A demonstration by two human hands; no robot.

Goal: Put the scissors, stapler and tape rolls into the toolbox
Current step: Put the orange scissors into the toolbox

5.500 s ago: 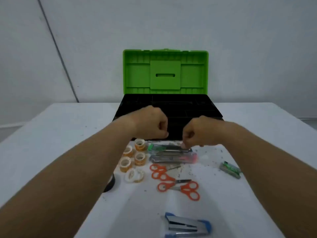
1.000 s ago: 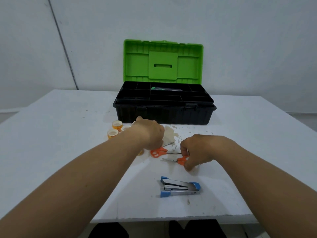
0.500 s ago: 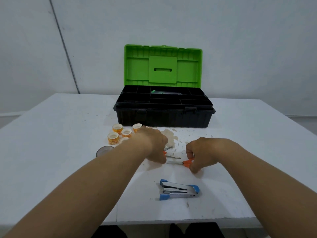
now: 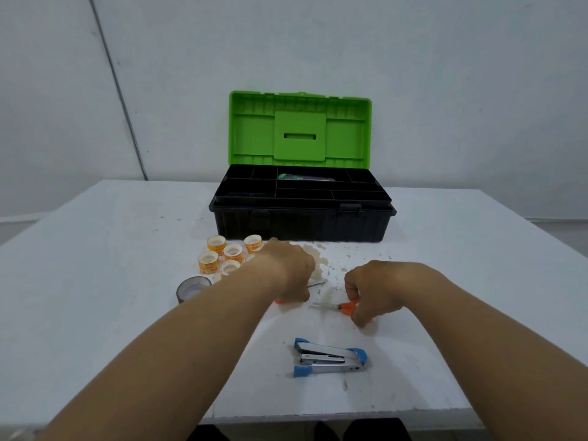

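White table [image 4: 95,281], stained and flecked near middle, stood against pale grey wall [image 4: 445,74]. My right hand [image 4: 372,289] pinched orange-handled scissors [image 4: 345,307]; my left hand [image 4: 291,272] curled over second pair [image 4: 281,301], grip hidden. Stapler [image 4: 331,358] lay nearest me, tape rolls [image 4: 222,256] left, toolbox [image 4: 302,214] open behind.

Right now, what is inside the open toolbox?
In the toolbox, one rear tray compartment holds a green-ended item. The other visible compartments look dark and bare; whatever lies beneath the tray is hidden.
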